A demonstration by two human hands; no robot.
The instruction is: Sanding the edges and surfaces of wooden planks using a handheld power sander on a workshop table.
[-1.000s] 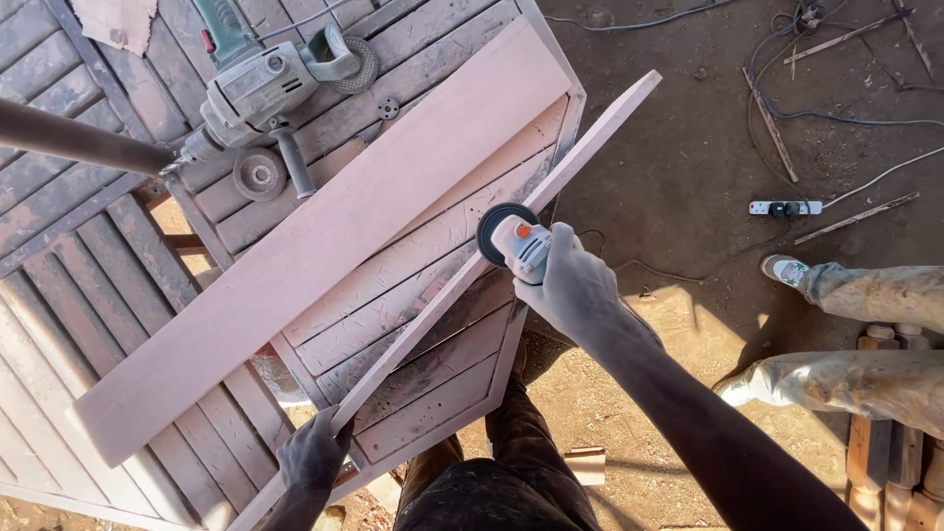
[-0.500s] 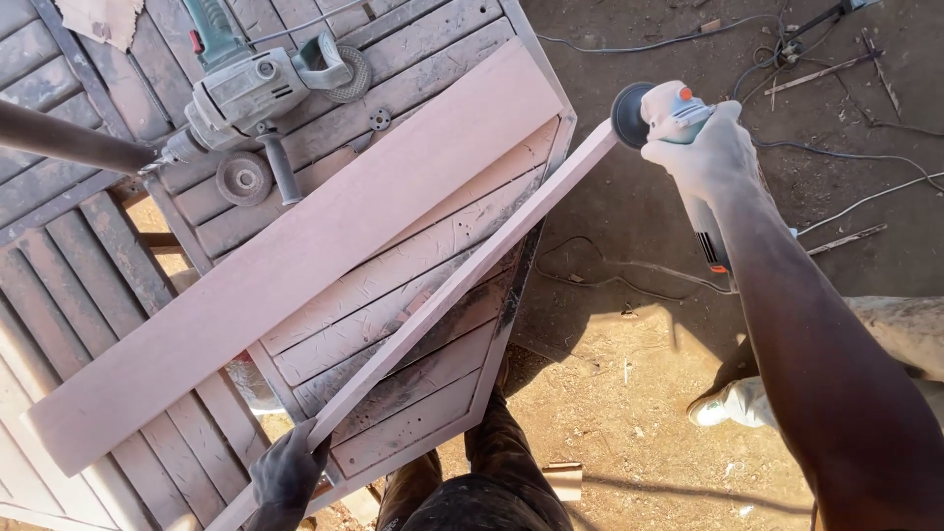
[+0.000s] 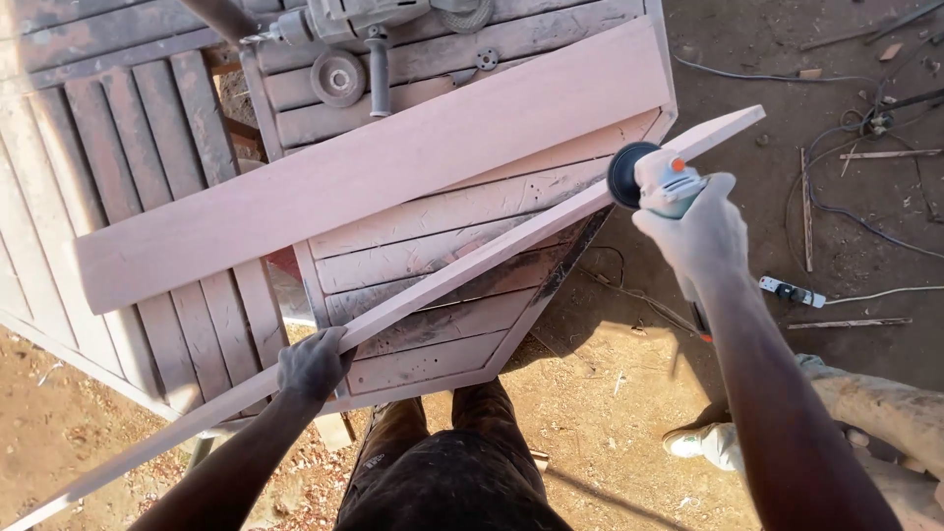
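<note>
Pinkish, dust-coated wood filled the view: two loose boards lay across a slatted counter (image 3: 442,221). The wide board (image 3: 374,162) rested flat on top, while the narrow strip (image 3: 472,265) ran diagonally along the counter's near edge. The left hand (image 3: 315,362) was closed around the strip's lower part, its grip wrapped over the edge. The right hand (image 3: 700,228) was clenched around a small grinder (image 3: 651,177), white-bodied with an orange button, its dark disc touching the strip close to the far end. A second, larger grey grinder (image 3: 359,25) lay on the counter's far side, one loose disc (image 3: 337,77) beside it. No packages or signs were legible.
</note>
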